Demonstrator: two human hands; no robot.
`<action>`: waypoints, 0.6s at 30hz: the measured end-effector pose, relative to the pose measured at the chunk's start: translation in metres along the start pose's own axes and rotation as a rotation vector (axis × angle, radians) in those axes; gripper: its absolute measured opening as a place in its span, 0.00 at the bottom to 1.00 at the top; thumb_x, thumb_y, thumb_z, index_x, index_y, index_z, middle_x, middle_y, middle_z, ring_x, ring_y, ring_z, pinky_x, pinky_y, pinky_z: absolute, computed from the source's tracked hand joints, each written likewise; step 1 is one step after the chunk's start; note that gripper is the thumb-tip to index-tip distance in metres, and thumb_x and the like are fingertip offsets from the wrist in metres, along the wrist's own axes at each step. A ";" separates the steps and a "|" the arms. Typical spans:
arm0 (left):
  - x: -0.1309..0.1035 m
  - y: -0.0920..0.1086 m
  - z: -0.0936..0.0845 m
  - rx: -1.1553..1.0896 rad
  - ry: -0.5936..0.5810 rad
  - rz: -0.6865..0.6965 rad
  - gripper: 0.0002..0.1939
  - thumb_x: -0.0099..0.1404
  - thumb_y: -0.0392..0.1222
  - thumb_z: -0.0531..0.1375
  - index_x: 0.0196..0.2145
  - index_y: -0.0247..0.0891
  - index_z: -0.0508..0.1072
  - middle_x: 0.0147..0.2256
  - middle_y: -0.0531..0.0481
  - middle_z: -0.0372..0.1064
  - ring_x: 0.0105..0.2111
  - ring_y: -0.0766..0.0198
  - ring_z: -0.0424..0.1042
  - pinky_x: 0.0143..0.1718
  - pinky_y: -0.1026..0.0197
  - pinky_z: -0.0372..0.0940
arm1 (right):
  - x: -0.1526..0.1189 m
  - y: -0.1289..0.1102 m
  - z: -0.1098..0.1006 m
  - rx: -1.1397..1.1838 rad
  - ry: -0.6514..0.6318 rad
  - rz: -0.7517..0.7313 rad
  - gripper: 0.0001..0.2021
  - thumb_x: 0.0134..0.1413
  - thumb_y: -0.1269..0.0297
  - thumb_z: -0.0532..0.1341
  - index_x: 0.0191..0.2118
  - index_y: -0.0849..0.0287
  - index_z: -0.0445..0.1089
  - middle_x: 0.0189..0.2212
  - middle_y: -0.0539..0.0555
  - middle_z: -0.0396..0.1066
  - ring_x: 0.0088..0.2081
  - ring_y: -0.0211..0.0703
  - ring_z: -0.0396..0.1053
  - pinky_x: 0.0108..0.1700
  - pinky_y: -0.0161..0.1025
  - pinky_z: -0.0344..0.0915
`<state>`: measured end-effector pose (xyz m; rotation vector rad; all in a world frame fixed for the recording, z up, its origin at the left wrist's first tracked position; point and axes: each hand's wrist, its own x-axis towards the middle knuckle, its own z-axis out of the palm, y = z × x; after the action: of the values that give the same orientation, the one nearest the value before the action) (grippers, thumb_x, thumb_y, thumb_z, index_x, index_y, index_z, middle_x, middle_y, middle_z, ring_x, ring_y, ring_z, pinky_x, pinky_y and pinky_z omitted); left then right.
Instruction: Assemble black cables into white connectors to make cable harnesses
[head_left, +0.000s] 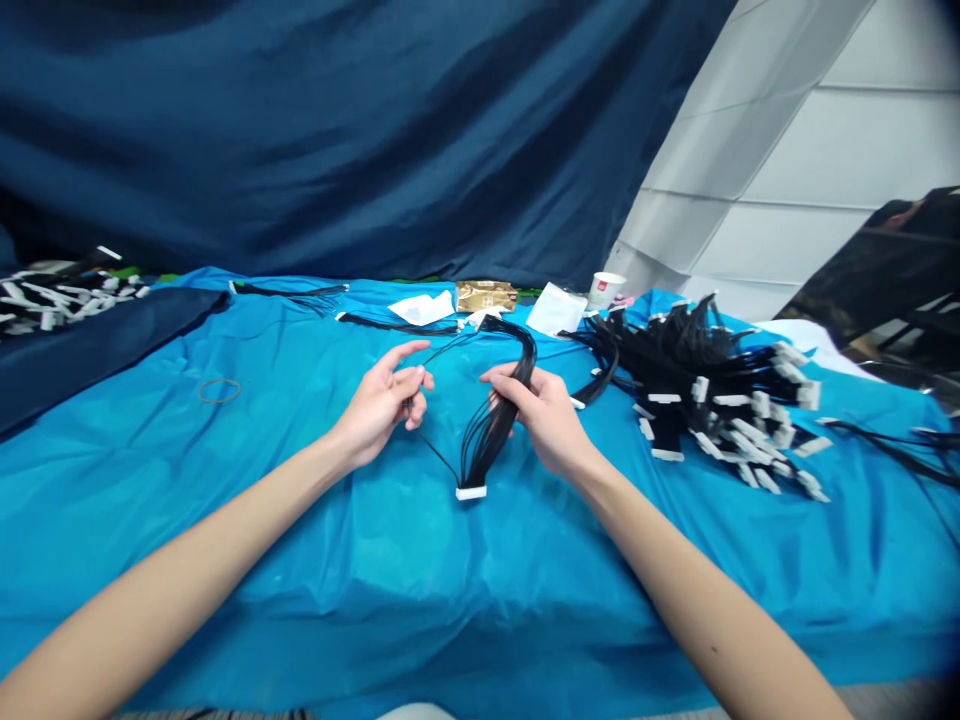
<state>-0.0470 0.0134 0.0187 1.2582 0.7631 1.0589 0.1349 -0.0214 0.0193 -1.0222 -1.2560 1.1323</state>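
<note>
A black wire harness hangs in an arch from my right hand, whose fingers are closed around the bundle. Its white connector points down toward me, near the blue cloth. At the far end of the arch, another white piece lies close to the sheet. My left hand pinches a few thin black wires split off to the left of the main bundle, with thumb against fingers and the index finger stretched out. These wires run from its fingertips back to the harness at both ends.
A large heap of black harnesses with white connectors lies right. Another connector pile is far left beside dark cloth. At the back stand a paper cup, a gold packet and white paper. A rubber band lies left.
</note>
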 end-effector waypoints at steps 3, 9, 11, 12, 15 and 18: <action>-0.001 -0.001 0.001 0.040 0.017 0.032 0.17 0.57 0.43 0.58 0.45 0.41 0.64 0.27 0.54 0.61 0.15 0.76 0.57 0.12 0.71 0.51 | -0.001 -0.001 0.000 0.009 -0.034 0.003 0.14 0.45 0.56 0.61 0.34 0.62 0.68 0.22 0.49 0.65 0.23 0.33 0.62 0.21 0.30 0.57; -0.006 -0.001 0.002 0.222 -0.216 -0.069 0.13 0.57 0.47 0.58 0.31 0.34 0.72 0.18 0.54 0.56 0.16 0.75 0.53 0.15 0.71 0.47 | -0.004 -0.002 0.002 -0.032 -0.141 -0.025 0.15 0.46 0.56 0.61 0.37 0.62 0.68 0.24 0.50 0.69 0.28 0.36 0.66 0.32 0.34 0.62; -0.007 -0.001 0.003 0.292 -0.291 -0.054 0.13 0.57 0.47 0.58 0.30 0.34 0.74 0.21 0.51 0.59 0.18 0.73 0.54 0.16 0.70 0.48 | -0.004 -0.002 0.002 -0.044 -0.152 -0.038 0.15 0.46 0.56 0.61 0.37 0.62 0.68 0.24 0.50 0.69 0.29 0.37 0.67 0.34 0.35 0.63; -0.008 0.000 0.003 0.333 -0.317 -0.025 0.12 0.57 0.47 0.58 0.29 0.34 0.74 0.24 0.49 0.61 0.20 0.72 0.56 0.17 0.69 0.50 | -0.004 -0.002 0.002 -0.047 -0.159 -0.043 0.15 0.46 0.56 0.61 0.37 0.62 0.68 0.24 0.50 0.69 0.29 0.37 0.67 0.34 0.36 0.63; -0.008 0.000 0.005 0.447 -0.367 0.108 0.10 0.55 0.45 0.59 0.25 0.35 0.75 0.28 0.47 0.64 0.28 0.66 0.62 0.27 0.66 0.59 | -0.005 -0.003 0.003 -0.048 -0.183 -0.049 0.15 0.47 0.56 0.61 0.37 0.62 0.68 0.25 0.50 0.70 0.30 0.38 0.68 0.36 0.37 0.64; -0.008 0.001 0.006 0.482 -0.381 0.182 0.08 0.54 0.42 0.60 0.23 0.36 0.75 0.30 0.47 0.65 0.35 0.62 0.64 0.38 0.60 0.60 | -0.005 -0.002 0.003 -0.053 -0.200 -0.056 0.13 0.48 0.57 0.60 0.35 0.62 0.68 0.27 0.51 0.70 0.31 0.38 0.68 0.37 0.36 0.64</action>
<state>-0.0448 0.0040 0.0199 1.9067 0.6335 0.7591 0.1322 -0.0268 0.0209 -0.9242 -1.4705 1.1857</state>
